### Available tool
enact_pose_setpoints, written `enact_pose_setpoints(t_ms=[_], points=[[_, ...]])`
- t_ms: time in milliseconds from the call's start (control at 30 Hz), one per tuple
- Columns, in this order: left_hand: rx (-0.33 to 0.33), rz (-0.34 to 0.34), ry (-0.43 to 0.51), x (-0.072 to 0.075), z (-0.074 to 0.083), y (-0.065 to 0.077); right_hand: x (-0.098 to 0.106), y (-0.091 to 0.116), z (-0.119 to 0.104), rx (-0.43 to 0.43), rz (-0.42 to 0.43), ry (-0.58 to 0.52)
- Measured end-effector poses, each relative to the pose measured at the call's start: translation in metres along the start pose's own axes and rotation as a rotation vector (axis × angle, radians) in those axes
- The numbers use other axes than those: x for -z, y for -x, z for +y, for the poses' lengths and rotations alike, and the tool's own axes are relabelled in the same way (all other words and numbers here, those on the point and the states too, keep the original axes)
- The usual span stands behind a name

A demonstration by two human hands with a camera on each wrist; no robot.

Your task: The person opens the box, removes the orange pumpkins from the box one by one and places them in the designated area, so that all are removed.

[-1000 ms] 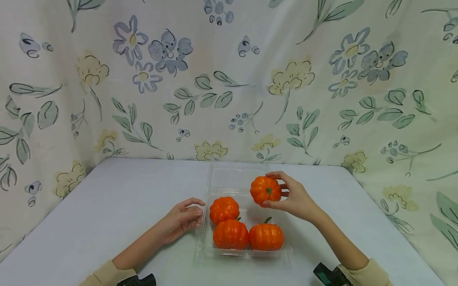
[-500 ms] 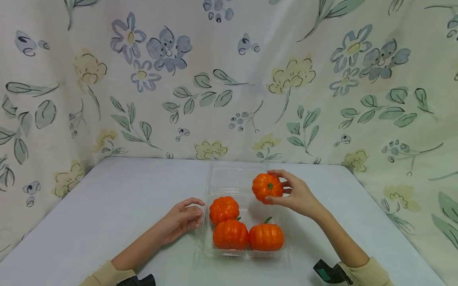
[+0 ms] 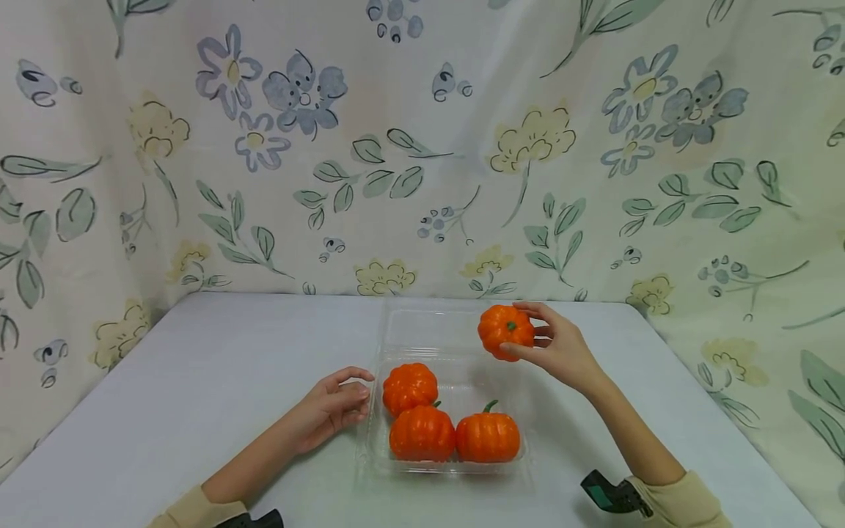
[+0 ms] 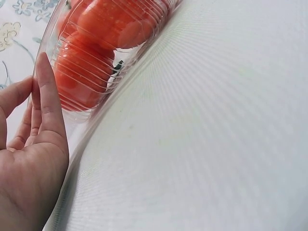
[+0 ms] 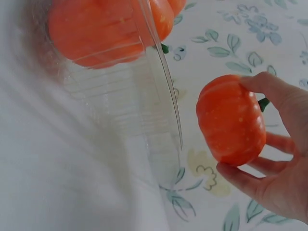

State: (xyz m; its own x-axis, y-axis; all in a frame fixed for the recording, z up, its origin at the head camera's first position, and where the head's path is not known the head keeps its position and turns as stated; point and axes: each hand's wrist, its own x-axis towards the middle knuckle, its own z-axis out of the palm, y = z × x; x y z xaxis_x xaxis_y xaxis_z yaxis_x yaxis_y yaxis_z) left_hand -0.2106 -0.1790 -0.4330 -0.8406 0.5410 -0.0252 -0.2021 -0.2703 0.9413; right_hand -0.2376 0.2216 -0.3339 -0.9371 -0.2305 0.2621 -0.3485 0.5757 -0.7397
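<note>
My right hand holds a small orange pumpkin between thumb and fingers, raised over the back right of a clear plastic clamshell box. The right wrist view shows that pumpkin outside the box wall, its green stem toward the palm. Inside the box sit three more orange pumpkins: one at the back left, one at the front left and one at the front right. At the box's left side rests my left hand, fingers loosely bent, fingertips at the rim.
The box's clear lid is folded back behind it. Everything stands on a white table, with a floral curtain hanging along its back and sides. Dark wrist devices sit at both sleeves.
My right hand has lifted the pumpkin up, back and slightly to the right, away from the others, and the pumpkin has tilted a little. My left hand stays by the box.
</note>
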Motion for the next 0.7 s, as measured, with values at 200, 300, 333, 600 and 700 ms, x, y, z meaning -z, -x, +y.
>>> enact_pose_setpoints(t_ms=[200,300,333,600,700], points=[[-0.012,-0.015,0.002,0.000,-0.001,0.000,0.004,-0.001,0.004,-0.040,0.034,0.003],[-0.019,-0.020,0.005,0.000,-0.001,0.000,0.006,-0.001,0.006,-0.056,0.052,-0.001],[-0.019,-0.021,0.007,0.000,-0.001,0.000,0.006,-0.001,0.007,-0.060,0.059,-0.001],[-0.023,-0.024,0.014,-0.001,-0.001,0.001,0.011,-0.003,0.016,-0.103,0.105,0.028],[-0.024,-0.025,0.009,0.000,-0.001,0.001,0.011,-0.005,0.019,-0.128,0.120,0.029]])
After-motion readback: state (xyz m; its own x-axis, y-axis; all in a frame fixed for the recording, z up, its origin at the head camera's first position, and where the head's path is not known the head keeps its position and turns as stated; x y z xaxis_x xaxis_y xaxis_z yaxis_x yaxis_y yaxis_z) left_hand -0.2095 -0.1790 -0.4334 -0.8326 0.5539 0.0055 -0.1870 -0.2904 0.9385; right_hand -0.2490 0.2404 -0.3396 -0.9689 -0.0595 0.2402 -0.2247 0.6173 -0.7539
